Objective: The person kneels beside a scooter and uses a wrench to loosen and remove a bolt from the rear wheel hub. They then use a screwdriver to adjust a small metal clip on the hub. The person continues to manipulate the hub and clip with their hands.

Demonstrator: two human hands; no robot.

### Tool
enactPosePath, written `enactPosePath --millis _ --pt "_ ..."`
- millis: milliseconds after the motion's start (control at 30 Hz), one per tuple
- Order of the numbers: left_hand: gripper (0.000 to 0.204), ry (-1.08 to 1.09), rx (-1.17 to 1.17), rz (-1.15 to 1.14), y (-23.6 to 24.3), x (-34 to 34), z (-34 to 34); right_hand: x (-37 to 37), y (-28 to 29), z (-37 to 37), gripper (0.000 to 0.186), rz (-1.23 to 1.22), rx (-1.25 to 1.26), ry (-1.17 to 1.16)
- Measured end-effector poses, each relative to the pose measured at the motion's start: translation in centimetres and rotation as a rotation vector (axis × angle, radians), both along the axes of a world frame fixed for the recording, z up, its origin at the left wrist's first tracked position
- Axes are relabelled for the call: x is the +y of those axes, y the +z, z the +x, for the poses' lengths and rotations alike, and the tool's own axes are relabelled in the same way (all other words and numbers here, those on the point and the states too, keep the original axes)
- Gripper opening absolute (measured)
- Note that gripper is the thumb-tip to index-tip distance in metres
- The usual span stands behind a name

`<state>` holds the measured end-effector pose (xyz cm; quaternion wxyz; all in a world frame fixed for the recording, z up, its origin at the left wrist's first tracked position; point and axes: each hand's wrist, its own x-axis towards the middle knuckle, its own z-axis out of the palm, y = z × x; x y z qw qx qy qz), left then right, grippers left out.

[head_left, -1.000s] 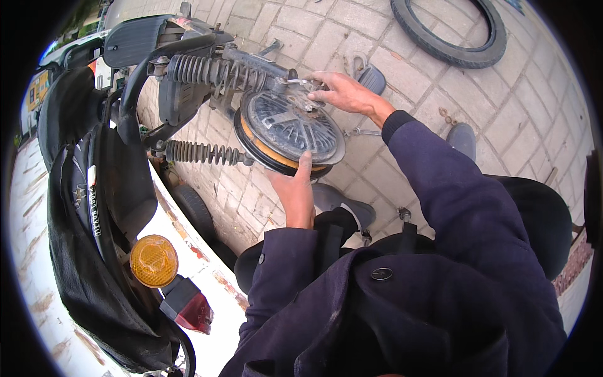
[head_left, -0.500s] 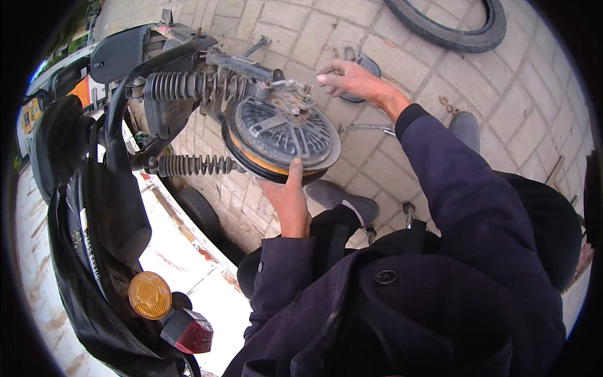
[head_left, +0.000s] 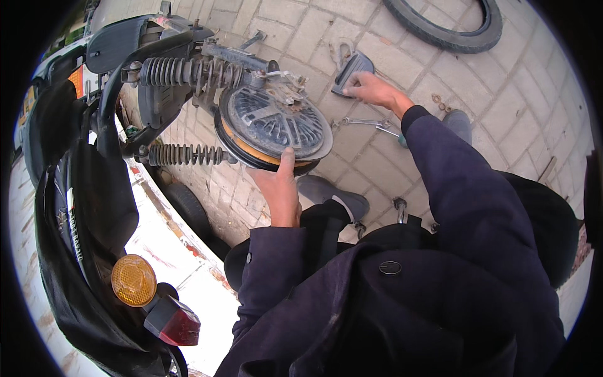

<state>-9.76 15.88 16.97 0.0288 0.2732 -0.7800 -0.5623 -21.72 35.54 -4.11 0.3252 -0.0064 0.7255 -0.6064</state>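
Observation:
My left hand [head_left: 279,191] grips the lower rim of a wheel hub [head_left: 276,129], thumb on top and fingers hidden underneath. The round hub has a dusty dark ribbed face and an orange-yellow band around its side. It is joined to the rear of a tipped-over two-wheeler [head_left: 81,213], next to a coil-spring shock absorber [head_left: 188,155]. Beyond the hub, my right hand [head_left: 374,90] is at the near edge of a small dark tray-like piece [head_left: 358,66] on the paving. Its fingers are curled together; what lies between them is hidden.
Wrenches [head_left: 364,122] lie on the brick paving right of the hub. A loose tyre [head_left: 449,38] rests at the far right, and small rings [head_left: 440,102] lie nearer. Another tyre [head_left: 187,207] is partly hidden under the vehicle. My shoe [head_left: 333,196] is close below the hub.
My right hand has moved away from the top of the hub to the dark tray-like piece, and its fingers have curled. My left hand keeps its grip; the whole view has shifted slightly.

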Motion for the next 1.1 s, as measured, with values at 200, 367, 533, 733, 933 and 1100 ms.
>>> enactPosePath --millis 200,367,533,733,933,1100 --pt "0.081 -0.087 0.013 -0.014 -0.5 -1.1 0.1 2.8 -4.8 8.5 0.029 0.752 0.407 0.248" --pt "0.083 -0.137 0.074 -0.029 -1.1 -1.7 0.3 3.5 -6.5 13.9 0.03 0.875 0.484 0.271" --pt "0.083 -0.172 0.104 -0.073 -1.1 -1.7 0.3 2.3 -7.4 15.5 0.036 0.882 0.559 0.333" --pt "0.084 -0.152 0.108 -0.07 -1.3 -1.8 0.3 3.0 -7.8 19.0 0.05 0.886 0.594 0.366" --pt "0.075 -0.117 0.105 -0.098 -1.0 -1.3 0.5 2.2 -4.2 15.8 0.046 0.506 0.267 0.18" --pt "0.079 -0.096 0.057 -0.097 -0.6 -1.2 0.4 -1.7 3.0 9.5 0.051 -0.018 0.061 -0.121"
